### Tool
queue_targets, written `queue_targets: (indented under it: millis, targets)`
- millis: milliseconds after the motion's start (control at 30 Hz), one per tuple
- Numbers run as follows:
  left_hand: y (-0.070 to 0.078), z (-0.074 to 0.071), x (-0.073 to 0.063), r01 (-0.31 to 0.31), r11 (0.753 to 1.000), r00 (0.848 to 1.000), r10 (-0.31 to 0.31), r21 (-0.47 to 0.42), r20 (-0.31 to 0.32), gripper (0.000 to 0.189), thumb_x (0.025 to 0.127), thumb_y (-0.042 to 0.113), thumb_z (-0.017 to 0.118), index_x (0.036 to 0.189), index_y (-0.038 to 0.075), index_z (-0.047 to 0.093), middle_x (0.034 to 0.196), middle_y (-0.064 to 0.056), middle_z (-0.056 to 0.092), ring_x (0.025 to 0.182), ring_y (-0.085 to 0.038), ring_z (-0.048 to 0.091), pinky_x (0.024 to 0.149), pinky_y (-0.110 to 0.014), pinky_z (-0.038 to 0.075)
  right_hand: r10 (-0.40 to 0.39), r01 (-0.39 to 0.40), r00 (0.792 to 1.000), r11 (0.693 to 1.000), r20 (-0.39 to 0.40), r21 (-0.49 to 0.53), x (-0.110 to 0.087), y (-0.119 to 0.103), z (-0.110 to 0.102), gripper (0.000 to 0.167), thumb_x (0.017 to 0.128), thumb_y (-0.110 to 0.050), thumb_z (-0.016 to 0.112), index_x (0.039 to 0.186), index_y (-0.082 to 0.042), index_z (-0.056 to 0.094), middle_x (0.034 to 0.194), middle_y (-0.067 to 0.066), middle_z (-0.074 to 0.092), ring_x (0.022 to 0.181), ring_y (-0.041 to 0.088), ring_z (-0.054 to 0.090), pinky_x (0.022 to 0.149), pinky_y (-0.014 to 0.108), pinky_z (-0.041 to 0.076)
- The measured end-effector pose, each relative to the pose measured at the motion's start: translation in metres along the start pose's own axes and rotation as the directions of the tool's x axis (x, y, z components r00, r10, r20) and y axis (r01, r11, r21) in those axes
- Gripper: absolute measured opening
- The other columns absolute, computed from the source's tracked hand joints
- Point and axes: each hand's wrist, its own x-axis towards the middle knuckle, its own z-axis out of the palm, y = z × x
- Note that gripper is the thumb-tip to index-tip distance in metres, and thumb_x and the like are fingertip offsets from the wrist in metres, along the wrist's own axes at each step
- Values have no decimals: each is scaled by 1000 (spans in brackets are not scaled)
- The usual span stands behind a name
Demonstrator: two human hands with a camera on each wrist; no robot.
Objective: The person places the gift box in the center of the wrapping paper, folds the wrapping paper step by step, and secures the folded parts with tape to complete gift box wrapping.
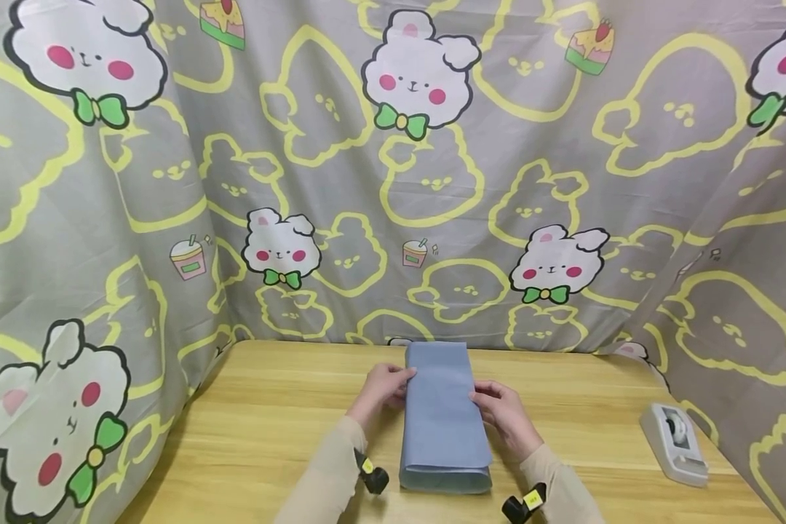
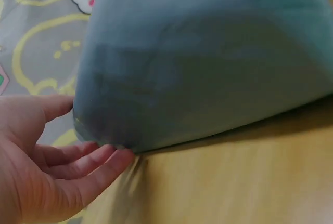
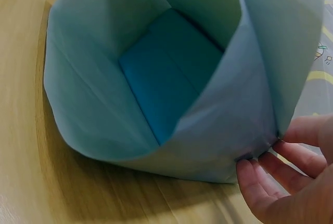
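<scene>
A sheet of blue-grey wrapping paper (image 1: 442, 407) is folded into a flattened tube on the table, its open end facing me. Through that opening, the right wrist view shows a flat blue block, perhaps a box (image 3: 161, 73), lying inside. My left hand (image 1: 384, 387) grips the tube's left side, thumb against the paper and fingertips tucked at the bottom edge (image 2: 112, 143). On the opposite side, my right hand (image 1: 503, 415) pinches the paper near the loose flap, its thumb above and fingers below. The far end of the tube's interior is hidden.
A white tape dispenser (image 1: 676, 445) stands at the table's right side. The wooden table (image 1: 268, 407) ends at a patterned curtain (image 1: 340, 182) behind it, which also hangs along the left and right. Black wrist cameras (image 1: 373, 477) sit on both sleeves.
</scene>
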Motion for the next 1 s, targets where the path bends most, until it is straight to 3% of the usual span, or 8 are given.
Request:
queue_targets:
  millis: [167,333,533,800,900,1000]
  targets:
    - [7,0,11,40,999,999,-40,-20,-13,36,87,25,70,104,-4,59,84,-12,67,65,-16,64,62,-34,59,-1,1,1000,1000,-2,-15,0,-2,0,37,91,-8,65,123,8,58,104,9,64,82,11,64,73,26,55]
    - [10,0,17,76,997,997,-76,-32,-1,37,83,22,69,107,-4,56,85,-11,65,66,-16,63,61,-33,58,-4,4,1000,1000,-13,-18,1,-2,1,37,90,-8,66,122,8,58,104,10,64,82,11,64,72,26,55]
    - [17,3,24,85,994,996,-86,-67,-16,39,85,22,71,109,-6,59,83,-9,65,63,-14,62,65,-36,58,-2,2,1000,1000,-21,-20,1,-1,-1,36,90,-8,66,122,8,59,102,9,64,82,12,63,71,26,55]
    - [23,9,30,92,993,993,-97,-72,-72,18,83,10,66,97,-1,61,72,-4,59,56,-15,56,52,-31,49,4,-5,1000,999,-22,-32,0,-2,-2,36,90,-8,66,122,8,59,102,9,64,82,12,63,71,26,55]
    - [21,6,27,77,994,996,-80,-77,-36,23,85,11,66,101,-3,60,76,-7,62,61,-15,60,57,-35,54,4,-5,1000,1000,-23,-25,1,-2,-1,36,90,-8,66,121,8,59,102,10,64,81,12,63,71,26,55]
    - [16,2,15,55,996,998,-54,-70,22,34,86,13,67,112,-8,59,87,-13,68,70,-17,65,68,-38,59,3,-3,1000,1000,-24,-21,1,-1,-1,35,90,-7,66,121,8,59,102,10,64,81,12,63,71,27,55]
